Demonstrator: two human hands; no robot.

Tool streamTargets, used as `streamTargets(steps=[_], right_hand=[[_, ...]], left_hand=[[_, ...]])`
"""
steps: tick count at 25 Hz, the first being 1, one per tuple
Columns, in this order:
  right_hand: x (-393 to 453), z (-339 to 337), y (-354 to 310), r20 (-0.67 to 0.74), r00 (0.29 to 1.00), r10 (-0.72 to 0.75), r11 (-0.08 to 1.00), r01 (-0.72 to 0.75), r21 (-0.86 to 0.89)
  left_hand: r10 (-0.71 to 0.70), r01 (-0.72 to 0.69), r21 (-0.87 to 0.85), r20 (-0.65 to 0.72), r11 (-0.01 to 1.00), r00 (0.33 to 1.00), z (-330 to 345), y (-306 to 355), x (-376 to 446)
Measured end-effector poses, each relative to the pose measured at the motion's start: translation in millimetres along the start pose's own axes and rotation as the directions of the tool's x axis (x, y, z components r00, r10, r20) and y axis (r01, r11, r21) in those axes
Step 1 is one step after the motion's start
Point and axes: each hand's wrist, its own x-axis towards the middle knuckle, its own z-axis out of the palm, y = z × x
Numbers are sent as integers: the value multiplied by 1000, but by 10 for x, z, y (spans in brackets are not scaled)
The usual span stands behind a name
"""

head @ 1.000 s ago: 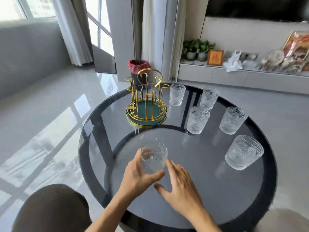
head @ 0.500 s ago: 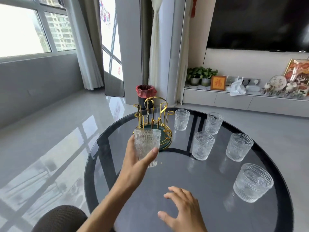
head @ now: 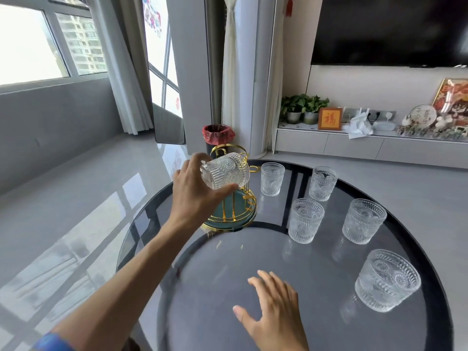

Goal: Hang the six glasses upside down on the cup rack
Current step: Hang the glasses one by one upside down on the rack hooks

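A home living room: wall television (head: 390,29), media console (head: 354,145), curtains (head: 121,72).

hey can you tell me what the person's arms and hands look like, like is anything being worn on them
Both hands are bare: no gloves, rings or watch show on the left hand or the right hand. The left forearm is uncovered up to a blue sleeve edge at the bottom of the picture. The right arm is cut off just past the wrist, so any sleeve there is out of view.

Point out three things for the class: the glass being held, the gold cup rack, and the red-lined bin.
held glass (head: 225,173), head view, on its ribbed side wall.
cup rack (head: 247,212), head view, on the gold rim of its green base.
red-lined bin (head: 218,133), head view, on the red liner at its rim.
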Motion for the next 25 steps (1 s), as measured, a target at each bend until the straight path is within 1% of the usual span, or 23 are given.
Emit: streamTargets(steps=[4, 6, 10, 13, 15, 18, 21, 23, 25], right_hand=[[-3, -27, 13, -21, 1000, -21, 998, 22, 59], [1, -30, 23, -29, 999, -23, 995, 25, 95], [0, -49, 37, -6, 1000, 5, 987, -4, 160], [-17, -60, 35, 12, 1000, 4, 983, -7, 182], [7, -91, 34, -5, 1000, 28, 969, -25, 247], [163, -280, 35, -75, 990, 117, 912, -77, 404], [437, -513, 97, -197, 955, 221, 849, -89, 521], [623, -621, 190, -304, 906, 296, 845, -99, 526], [783, -657, 327, -345, 845, 409, 818, -171, 550]], left_hand=[[116, -113, 48, -68, 992, 991, 18, 70, 75], [163, -155, 108, -65, 982, 985, 8, 73, 99], [158, -170, 219, 74, 961, 985, 64, 28, 129], [123, -146, 214, 117, 966, 985, 139, -9, 152], [117, -151, 234, 154, 961, 981, 196, -35, 169], [109, -172, 265, 235, 949, 966, 265, -100, 195], [138, -246, 298, 341, 923, 930, 318, -207, 173], [149, -256, 280, 353, 925, 924, 326, -289, 143], [162, -256, 259, 333, 932, 929, 320, -334, 88]])
